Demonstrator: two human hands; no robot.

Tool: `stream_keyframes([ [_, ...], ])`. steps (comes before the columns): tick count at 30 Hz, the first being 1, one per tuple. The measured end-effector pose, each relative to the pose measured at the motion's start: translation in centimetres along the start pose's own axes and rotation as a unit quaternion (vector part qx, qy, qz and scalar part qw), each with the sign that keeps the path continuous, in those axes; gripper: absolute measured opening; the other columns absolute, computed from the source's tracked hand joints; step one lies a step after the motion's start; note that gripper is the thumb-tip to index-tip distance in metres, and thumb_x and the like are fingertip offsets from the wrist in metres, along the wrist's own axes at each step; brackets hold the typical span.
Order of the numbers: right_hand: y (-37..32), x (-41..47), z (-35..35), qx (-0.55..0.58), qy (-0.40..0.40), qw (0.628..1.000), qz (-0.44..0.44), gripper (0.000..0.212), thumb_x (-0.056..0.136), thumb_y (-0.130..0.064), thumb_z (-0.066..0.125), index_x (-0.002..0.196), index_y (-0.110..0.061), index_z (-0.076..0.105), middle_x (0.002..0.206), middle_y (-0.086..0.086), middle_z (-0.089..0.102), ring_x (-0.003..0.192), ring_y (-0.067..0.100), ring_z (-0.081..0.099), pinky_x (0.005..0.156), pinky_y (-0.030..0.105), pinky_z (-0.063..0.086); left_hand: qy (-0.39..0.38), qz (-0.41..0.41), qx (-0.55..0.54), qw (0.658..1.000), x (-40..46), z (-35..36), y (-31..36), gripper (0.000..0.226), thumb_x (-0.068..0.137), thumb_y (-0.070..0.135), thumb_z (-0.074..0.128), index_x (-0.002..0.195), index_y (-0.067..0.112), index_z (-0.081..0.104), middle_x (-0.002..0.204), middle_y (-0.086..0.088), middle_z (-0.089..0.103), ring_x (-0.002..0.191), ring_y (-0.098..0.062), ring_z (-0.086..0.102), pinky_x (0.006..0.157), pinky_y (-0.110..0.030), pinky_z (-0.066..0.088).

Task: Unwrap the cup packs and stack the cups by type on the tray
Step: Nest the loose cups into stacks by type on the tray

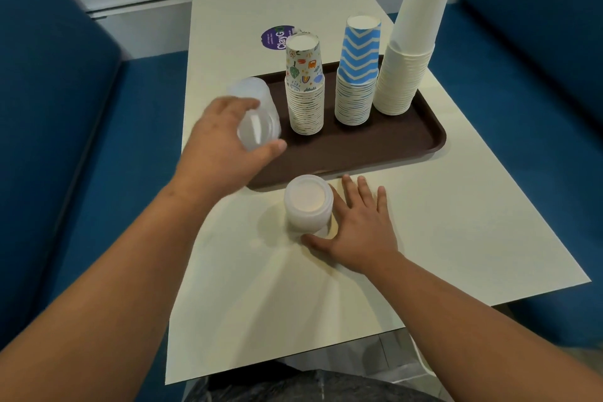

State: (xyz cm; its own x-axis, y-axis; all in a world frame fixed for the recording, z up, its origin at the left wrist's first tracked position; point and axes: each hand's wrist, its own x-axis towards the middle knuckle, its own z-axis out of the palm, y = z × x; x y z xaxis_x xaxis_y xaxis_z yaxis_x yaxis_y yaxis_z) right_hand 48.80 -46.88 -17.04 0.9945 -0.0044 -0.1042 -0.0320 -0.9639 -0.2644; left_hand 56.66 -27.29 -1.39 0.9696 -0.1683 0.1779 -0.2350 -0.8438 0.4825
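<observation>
gripping a tilted stack of translucent plastic cups over the brown tray's left edge, the left hand curls around it. the right hand, fingers spread flat on the table, touches a second translucent stack standing just off the tray's near edge. three paper-cup stacks stand along the tray's far side.

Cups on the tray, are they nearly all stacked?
Nearly. Three stacks already stand on the tray: patterned cups, blue zigzag cups and plain white cups. The left hand grips a clear cup stack above the tray's edge. Another clear stack waits on the table beside the open right hand.
</observation>
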Motion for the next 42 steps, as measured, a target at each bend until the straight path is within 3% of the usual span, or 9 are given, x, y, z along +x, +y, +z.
stream_keyframes([
  [4, 0.0, 0.2, 0.2, -0.022, -0.018, 1.000, -0.001, 0.109, 0.068, -0.096, 0.019, 0.157, -0.035, 0.001, 0.166, 0.003, -0.009, 0.151, 0.026, -0.016, 0.119, 0.056, -0.010, 0.036, -0.012, 0.027, 0.999, 3.3, -0.2, -1.6, 0.065, 0.082, 0.048, 0.070, 0.139, 0.025, 0.048, 0.143, -0.001, 0.044, 0.127, -0.020, 0.044, 0.102, -0.032, 0.036],
  [14, -0.1, 0.3, 0.0, -0.019, -0.016, 1.000, 0.002, 0.107, 0.068, -0.096, 0.016, 0.157, -0.037, 0.004, 0.166, 0.003, -0.005, 0.152, 0.026, -0.013, 0.119, 0.056, -0.009, -0.021, -0.011, 0.056, 0.998, 10.6, 1.4, -3.1, 0.060, 0.085, 0.051, 0.066, 0.136, 0.024, 0.051, 0.141, -0.005, 0.050, 0.124, -0.025, 0.049, 0.098, -0.038, 0.043],
  [22, -0.2, 0.4, -0.1, 0.002, -0.009, 1.000, 0.007, 0.100, 0.070, -0.093, 0.028, 0.154, -0.040, 0.014, 0.166, 0.003, 0.002, 0.152, 0.026, -0.010, 0.119, 0.056, -0.008, -0.061, -0.023, 0.081, 0.995, 11.9, 3.2, -3.2, 0.061, 0.086, 0.052, 0.064, 0.137, 0.022, 0.050, 0.139, -0.008, 0.051, 0.123, -0.029, 0.049, 0.095, -0.038, 0.045],
  [29, -0.2, 0.4, -0.2, 0.006, -0.010, 1.000, 0.007, 0.100, 0.069, -0.094, 0.027, 0.153, -0.041, 0.015, 0.166, 0.004, 0.002, 0.152, 0.026, -0.010, 0.119, 0.056, -0.008, -0.041, 0.006, 0.096, 0.995, 11.0, 2.5, -3.0, 0.066, 0.087, 0.060, 0.057, 0.141, 0.024, 0.045, 0.156, -0.004, 0.031, 0.142, -0.025, 0.030, 0.112, -0.042, 0.030],
  [32, -0.2, 0.3, -0.2, 0.009, -0.010, 1.000, 0.007, 0.100, 0.070, -0.094, 0.028, 0.153, -0.042, 0.015, 0.166, 0.003, 0.002, 0.152, 0.026, -0.010, 0.119, 0.056, -0.008, 0.050, 0.066, 0.028, 0.996, 7.6, 2.0, -2.3, 0.054, 0.088, 0.053, 0.062, 0.129, 0.019, 0.056, 0.147, -0.004, 0.042, 0.135, -0.019, 0.038, 0.111, -0.031, 0.029],
  [34, -0.2, 0.3, -0.2, 0.011, -0.011, 1.000, 0.006, 0.098, 0.071, -0.092, 0.030, 0.153, -0.042, 0.014, 0.166, 0.003, 0.002, 0.152, 0.026, -0.010, 0.119, 0.056, -0.008, 0.077, 0.120, -0.030, 0.989, 4.0, 2.3, -1.7, 0.042, 0.087, 0.042, 0.067, 0.117, 0.014, 0.064, 0.125, -0.001, 0.058, 0.111, -0.009, 0.051, 0.098, -0.016, 0.034],
  [37, -0.2, 0.3, -0.2, 0.021, -0.008, 1.000, 0.005, 0.096, 0.071, -0.092, 0.030, 0.153, -0.043, 0.014, 0.166, 0.003, 0.004, 0.152, 0.026, -0.009, 0.119, 0.055, -0.009, -0.072, 0.124, -0.062, 0.988, -0.1, 3.5, -1.5, 0.037, 0.083, 0.035, 0.075, 0.115, 0.016, 0.067, 0.103, 0.008, 0.060, 0.092, -0.004, 0.056, 0.091, -0.022, 0.047],
  [39, -0.3, 0.3, -0.3, 0.019, -0.009, 1.000, 0.004, 0.096, 0.072, -0.093, 0.026, 0.153, -0.043, 0.012, 0.166, 0.003, 0.003, 0.152, 0.026, -0.009, 0.119, 0.055, -0.009, -0.185, 0.130, -0.023, 0.974, -1.5, 4.6, -1.6, 0.054, 0.078, 0.043, 0.078, 0.125, 0.021, 0.062, 0.118, 0.009, 0.059, 0.108, -0.009, 0.057, 0.099, -0.027, 0.046],
  [42, -0.3, 0.3, -0.4, 0.008, -0.013, 1.000, 0.004, 0.100, 0.071, -0.095, 0.015, 0.154, -0.041, 0.012, 0.166, 0.004, 0.003, 0.152, 0.026, -0.010, 0.119, 0.055, -0.009, -0.242, 0.101, 0.013, 0.965, -2.4, 5.4, -1.3, 0.084, 0.067, 0.058, 0.080, 0.139, 0.031, 0.047, 0.139, 0.012, 0.048, 0.127, -0.009, 0.045, 0.107, -0.027, 0.037],
])
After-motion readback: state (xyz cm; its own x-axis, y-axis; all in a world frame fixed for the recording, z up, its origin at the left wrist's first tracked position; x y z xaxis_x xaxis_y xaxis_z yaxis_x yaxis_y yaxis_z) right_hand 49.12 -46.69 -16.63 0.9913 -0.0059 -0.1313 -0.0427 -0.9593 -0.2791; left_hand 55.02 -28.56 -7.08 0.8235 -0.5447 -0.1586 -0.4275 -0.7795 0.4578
